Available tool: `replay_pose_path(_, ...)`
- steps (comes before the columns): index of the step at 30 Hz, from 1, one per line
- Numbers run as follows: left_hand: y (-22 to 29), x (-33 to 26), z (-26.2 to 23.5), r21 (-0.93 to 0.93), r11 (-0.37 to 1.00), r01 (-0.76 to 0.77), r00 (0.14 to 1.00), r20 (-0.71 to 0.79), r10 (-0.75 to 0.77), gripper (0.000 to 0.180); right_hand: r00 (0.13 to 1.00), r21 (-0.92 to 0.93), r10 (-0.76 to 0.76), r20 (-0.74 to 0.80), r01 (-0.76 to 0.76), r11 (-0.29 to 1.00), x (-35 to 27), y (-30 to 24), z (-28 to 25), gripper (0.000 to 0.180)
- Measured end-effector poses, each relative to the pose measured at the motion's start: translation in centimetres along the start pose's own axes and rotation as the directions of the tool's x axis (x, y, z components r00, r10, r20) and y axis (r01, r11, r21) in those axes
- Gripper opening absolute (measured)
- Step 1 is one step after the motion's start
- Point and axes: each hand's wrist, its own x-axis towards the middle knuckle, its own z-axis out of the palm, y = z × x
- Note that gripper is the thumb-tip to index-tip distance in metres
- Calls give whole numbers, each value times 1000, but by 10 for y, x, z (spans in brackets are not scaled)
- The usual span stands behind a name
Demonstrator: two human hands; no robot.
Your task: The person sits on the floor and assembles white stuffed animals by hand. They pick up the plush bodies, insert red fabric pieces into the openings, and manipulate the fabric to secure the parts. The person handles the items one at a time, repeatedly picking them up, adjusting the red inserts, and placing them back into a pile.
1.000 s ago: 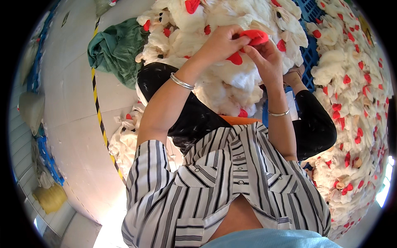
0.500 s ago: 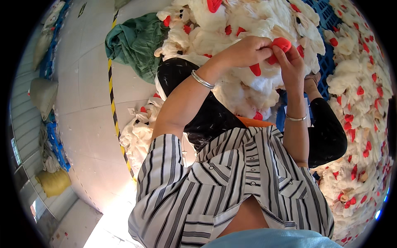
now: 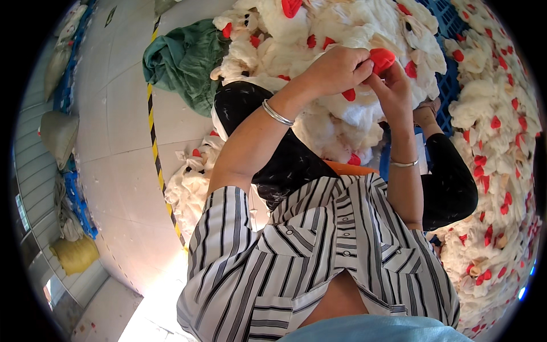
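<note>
Pale tiled floor (image 3: pixel 122 125), white fluffy heap (image 3: pixel 342 134) ahead; red fabric piece (image 3: pixel 382 58) over heap, left hand (image 3: pixel 337 71) and right hand (image 3: pixel 397 94) with fingers (image 3: pixel 363 70) pinching its near edge, probably light, soft, best held there.

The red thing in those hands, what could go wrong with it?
The small red piece is held only in the fingers of the left hand and right hand, so it might slip. If it fell onto the white fluffy pile, it could get mixed up with the other red bits there.
</note>
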Motion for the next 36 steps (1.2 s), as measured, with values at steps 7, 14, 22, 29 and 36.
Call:
replay_pose_path(7, 5, -3, 5, 94, 992, -80, 996, 37, 77, 22, 994, 32, 75, -80, -72, 997, -1, -1, -10, 17)
replay_pose_path(14, 2, -6, 11, 94, 987, -131, 991, -17, 133, 22, 990, -423, -99, 100, 132, 897, -1, -14, -19, 18)
replay_pose_path(22, 4, -5, 9, 46, 992, -117, 991, -59, 120, 23, 989, 172, 125, 83, -137, 975, -10, -14, -22, 17)
replay_pose_path(29, 9, 1, 2, -76, 996, 53, 984, -164, -65, 22, 988, 283, 146, 51, -155, 947, -5, -7, -26, 19)
replay_pose_path(36, 13, -4, -1, -138, 990, 25, 987, -156, -46, 20, 983, 366, 181, 40, -183, 913, -6, -4, -23, 25)
